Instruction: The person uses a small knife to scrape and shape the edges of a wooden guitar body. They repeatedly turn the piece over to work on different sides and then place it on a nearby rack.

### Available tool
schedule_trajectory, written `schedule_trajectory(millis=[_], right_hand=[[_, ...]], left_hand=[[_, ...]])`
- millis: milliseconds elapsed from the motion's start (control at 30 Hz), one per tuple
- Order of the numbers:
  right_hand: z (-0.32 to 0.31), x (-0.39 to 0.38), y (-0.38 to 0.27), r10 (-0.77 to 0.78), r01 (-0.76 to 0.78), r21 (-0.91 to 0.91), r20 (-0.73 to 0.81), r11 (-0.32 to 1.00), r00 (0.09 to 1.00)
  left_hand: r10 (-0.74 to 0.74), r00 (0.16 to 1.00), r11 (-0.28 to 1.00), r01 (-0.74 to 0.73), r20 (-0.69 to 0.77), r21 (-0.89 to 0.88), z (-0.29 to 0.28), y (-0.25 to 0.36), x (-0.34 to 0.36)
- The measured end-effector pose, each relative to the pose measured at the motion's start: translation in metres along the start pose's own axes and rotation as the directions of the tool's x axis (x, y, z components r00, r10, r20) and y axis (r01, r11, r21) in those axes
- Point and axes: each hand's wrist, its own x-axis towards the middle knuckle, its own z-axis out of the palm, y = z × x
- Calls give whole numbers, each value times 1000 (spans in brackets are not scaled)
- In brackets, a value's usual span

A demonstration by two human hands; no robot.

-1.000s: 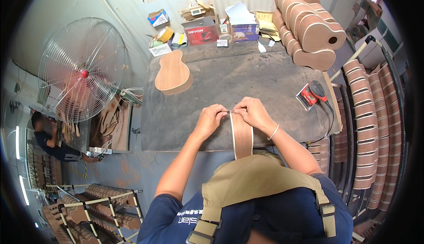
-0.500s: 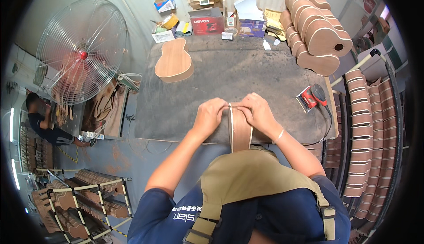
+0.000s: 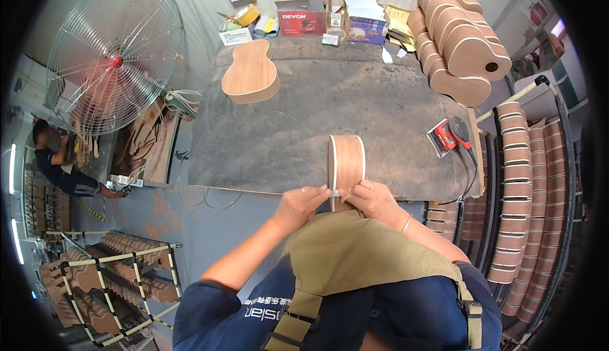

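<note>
A wooden guitar body (image 3: 348, 159) stands on edge at the near side of the table, its curved side facing up with white binding along both rims. My left hand (image 3: 301, 206) and my right hand (image 3: 374, 200) meet at its left rim, close to my apron. Both hands are closed, fingertips pinching a small greyish strip (image 3: 335, 193) laid across the binding; its exact kind is too small to tell. My right fingers also rest against the wooden side. The body's lower end is hidden by my hands and the tan apron (image 3: 374, 249).
Another guitar body (image 3: 250, 72) lies flat on the dark table (image 3: 292, 116). A red sander (image 3: 451, 136) with a cord sits at right, near stacked guitar bodies (image 3: 466, 40). Boxes (image 3: 303, 22) line the back. A fan (image 3: 117, 62), racks (image 3: 120, 259) and a person (image 3: 57, 167) are at left.
Both hands have slid toward me along the rim, from the top of the guitar body to its near part. The upper curve now shows uncovered. My view has shifted slightly.
</note>
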Motion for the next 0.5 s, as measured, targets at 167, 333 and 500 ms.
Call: schedule_trajectory(millis=[167,333,500], right_hand=[[-8,0,-9,45,-95,187,255,978,966],[-27,10,-7,110,-189,282,273,940,956],[-63,56,15,329,-295,180,-208,938,921]], left_hand=[[-110,931,981,157,349,-110,-5,0,-11],[-142,883,968,219,447,-124,-16,6,15],[-114,993,993,114,-1,-18,-21,2,100]])
